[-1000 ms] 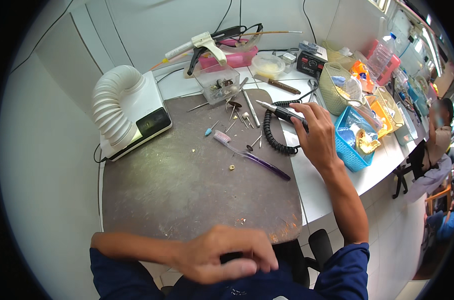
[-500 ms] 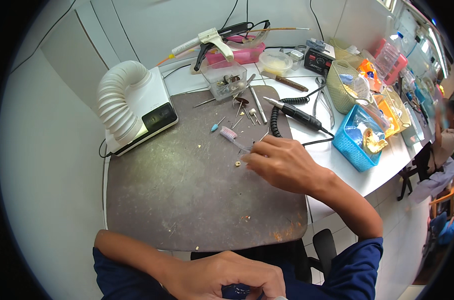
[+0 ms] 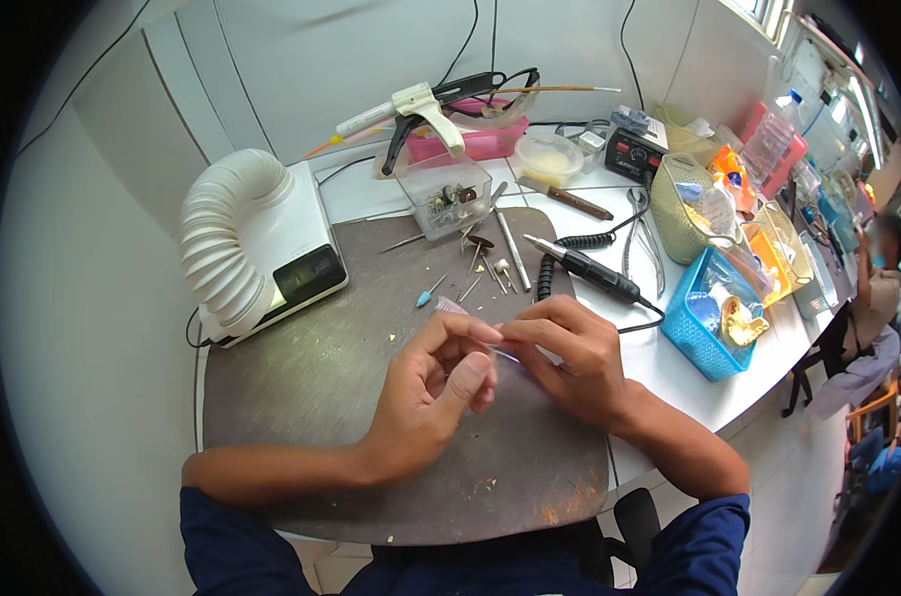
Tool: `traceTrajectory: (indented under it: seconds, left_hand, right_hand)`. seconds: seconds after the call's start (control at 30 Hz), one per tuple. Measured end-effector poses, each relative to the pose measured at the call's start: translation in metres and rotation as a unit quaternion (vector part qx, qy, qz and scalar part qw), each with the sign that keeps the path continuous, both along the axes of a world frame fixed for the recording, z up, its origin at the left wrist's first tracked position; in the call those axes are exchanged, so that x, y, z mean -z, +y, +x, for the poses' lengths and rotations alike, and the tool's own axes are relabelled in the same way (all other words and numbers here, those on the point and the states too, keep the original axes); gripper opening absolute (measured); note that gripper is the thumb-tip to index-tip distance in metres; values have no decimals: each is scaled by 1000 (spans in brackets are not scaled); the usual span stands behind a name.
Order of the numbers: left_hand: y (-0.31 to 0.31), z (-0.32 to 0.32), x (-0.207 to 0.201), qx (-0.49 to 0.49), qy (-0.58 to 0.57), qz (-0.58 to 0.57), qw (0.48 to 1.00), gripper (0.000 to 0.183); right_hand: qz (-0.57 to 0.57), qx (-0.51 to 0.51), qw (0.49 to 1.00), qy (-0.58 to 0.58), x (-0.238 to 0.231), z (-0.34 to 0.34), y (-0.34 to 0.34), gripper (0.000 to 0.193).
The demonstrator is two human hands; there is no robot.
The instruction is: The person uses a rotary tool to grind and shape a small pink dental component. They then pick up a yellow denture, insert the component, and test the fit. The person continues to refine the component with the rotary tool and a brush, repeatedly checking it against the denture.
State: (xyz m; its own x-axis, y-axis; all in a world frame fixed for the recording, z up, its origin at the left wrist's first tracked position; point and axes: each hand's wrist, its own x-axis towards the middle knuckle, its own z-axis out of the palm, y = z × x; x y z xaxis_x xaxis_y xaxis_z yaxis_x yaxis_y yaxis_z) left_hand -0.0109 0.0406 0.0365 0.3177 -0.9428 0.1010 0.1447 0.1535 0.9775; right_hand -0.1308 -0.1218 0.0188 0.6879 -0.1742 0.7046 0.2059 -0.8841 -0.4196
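Left hand point(image 3: 433, 392) and right hand point(image 3: 575, 363) hovering together, fingertips about touching, over toothbrush point(image 3: 450, 307) toward mat's point(image 3: 301, 412) right edge; can't tell if pinching anything.
Clear box point(image 3: 441, 221) at mat's back edge is holding small bits point(image 3: 462, 195); round tub point(image 3: 552, 180) behind, yellowish stuff point(image 3: 548, 160); blue basket point(image 3: 711, 350) by desk's point(image 3: 659, 372) right edge is holding tan dental model point(image 3: 741, 324).

The left hand point(image 3: 433, 387) and right hand point(image 3: 572, 363) are held close together above the desk point(image 3: 301, 397); a toothbrush point(image 3: 450, 306) is partly hidden by them.
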Motion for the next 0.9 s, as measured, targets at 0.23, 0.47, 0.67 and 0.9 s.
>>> traceTrajectory:
  seconds: [0.23, 0.47, 0.67, 0.9]
  left_hand:
    - [-10, 9, 32, 0, 36, 43, 998, 19]
    - [-7, 15, 35, 1, 89, 77, 993, 16]
    - [-9, 19, 36, 1, 100, 72, 992, 17]
    - [-14, 24, 35, 33, 87, 55, 994, 19]
  right_hand:
    - [35, -42, 998, 19, 4, -5, 8, 24]
    - [-15, -62, 997, 37, 8, -3, -2, 30]
    - [-27, -63, 997, 47, 6, -3, -2, 30]
    - [33, -48, 998, 9, 6, 1, 4, 29]
